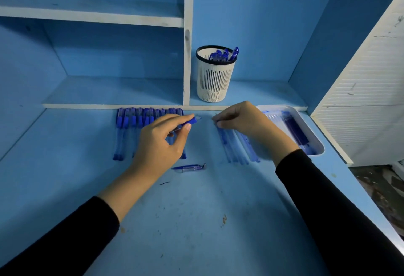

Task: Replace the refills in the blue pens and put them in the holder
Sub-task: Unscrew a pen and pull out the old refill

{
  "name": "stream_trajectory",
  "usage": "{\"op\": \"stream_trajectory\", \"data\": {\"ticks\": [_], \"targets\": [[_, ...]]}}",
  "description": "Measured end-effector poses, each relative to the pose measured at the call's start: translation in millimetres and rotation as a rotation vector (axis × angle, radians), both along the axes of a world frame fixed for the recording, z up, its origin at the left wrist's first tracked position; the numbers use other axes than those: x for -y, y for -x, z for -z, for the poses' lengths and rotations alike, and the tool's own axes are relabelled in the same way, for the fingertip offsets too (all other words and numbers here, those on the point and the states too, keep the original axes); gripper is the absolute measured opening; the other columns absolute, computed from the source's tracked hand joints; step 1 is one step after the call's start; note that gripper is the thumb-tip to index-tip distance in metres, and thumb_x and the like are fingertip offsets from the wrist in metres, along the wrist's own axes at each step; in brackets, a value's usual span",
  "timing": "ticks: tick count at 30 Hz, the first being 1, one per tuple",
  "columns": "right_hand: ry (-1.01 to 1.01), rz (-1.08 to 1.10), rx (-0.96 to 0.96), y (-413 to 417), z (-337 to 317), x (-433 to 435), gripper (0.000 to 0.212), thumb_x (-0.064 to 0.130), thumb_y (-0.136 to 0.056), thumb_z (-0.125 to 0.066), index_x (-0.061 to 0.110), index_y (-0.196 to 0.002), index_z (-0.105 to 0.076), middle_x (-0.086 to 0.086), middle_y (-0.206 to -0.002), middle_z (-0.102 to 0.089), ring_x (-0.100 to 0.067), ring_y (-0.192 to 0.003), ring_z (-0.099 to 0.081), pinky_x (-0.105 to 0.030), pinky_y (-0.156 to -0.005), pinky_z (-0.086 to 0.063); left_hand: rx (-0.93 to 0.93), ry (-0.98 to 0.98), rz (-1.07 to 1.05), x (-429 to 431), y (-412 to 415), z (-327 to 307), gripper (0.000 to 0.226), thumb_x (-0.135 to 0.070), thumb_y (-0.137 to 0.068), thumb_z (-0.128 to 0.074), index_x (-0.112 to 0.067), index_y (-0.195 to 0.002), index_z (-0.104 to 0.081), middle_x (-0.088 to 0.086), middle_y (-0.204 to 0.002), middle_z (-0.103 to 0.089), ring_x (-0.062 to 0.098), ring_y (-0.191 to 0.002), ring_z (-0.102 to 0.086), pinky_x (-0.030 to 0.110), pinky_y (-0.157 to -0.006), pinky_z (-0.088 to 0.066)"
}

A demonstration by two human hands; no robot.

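My left hand (pixel 162 142) grips a blue pen barrel (pixel 189 121) above the desk, its clear end pointing right. My right hand (pixel 242 120) pinches the top end of a refill from a loose group of refills (pixel 236 146) lying on the desk. A row of several blue capped pens (pixel 131 122) lies along the shelf edge, partly hidden by my left hand. A small loose pen part with a tip (pixel 189 168) lies between my wrists. The white slotted holder (pixel 215 78) stands on the back shelf with several blue pens (pixel 225 54) in it.
A white tray (pixel 314 135) with more blue refills sits at the right, behind my right wrist. A white vertical divider (pixel 187 57) stands just left of the holder. A white cabinet side (pixel 367 100) rises at the right, by the desk's right edge.
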State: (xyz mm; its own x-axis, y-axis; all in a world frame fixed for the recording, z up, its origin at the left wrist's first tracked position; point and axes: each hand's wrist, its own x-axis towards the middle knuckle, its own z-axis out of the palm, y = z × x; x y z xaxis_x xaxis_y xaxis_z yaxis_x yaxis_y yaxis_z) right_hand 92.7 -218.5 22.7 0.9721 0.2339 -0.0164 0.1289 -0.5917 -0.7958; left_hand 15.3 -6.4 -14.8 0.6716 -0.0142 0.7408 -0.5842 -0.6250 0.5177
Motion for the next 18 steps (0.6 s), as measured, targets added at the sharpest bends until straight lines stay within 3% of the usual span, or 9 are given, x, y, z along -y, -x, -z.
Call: {"op": "stream_trajectory", "data": {"ticks": [4,10,18], "targets": [[0.128,-0.014,0.08,-5,2,-3,0.015,0.017,-0.076,-0.08,0.025,-0.089,-0.077,0.018,-0.074,-0.067,0.019,-0.061,-0.056,0.003,-0.061,-0.036,-0.018,-0.032,0.025,2,-1,3,0.02,-0.011,-0.092,-0.065,-0.008,-0.11,-0.074,-0.002,-0.096,-0.071,0.009,-0.082,-0.063,0.019,-0.074,-0.052],[0.202,-0.035,0.157,-3,5,-10,0.017,0.011,-0.076,-0.08,0.011,-0.093,-0.077,0.002,-0.085,-0.071,0.005,-0.064,-0.056,0.002,-0.063,-0.04,-0.032,-0.028,0.037,0,-4,4,0.02,-0.011,-0.092,-0.067,-0.008,-0.11,-0.074,-0.003,-0.097,-0.072,0.008,-0.081,-0.064,0.018,-0.074,-0.052],[0.202,-0.001,0.228,6,-8,6,0.008,0.016,-0.082,-0.075,0.017,-0.09,-0.077,0.007,-0.076,-0.07,0.012,-0.062,-0.055,0.0,-0.062,-0.037,-0.025,-0.014,0.106,8,-5,-1,0.02,-0.007,-0.09,-0.069,-0.006,-0.11,-0.074,-0.001,-0.099,-0.073,0.011,-0.084,-0.068,0.024,-0.076,-0.056]]}}
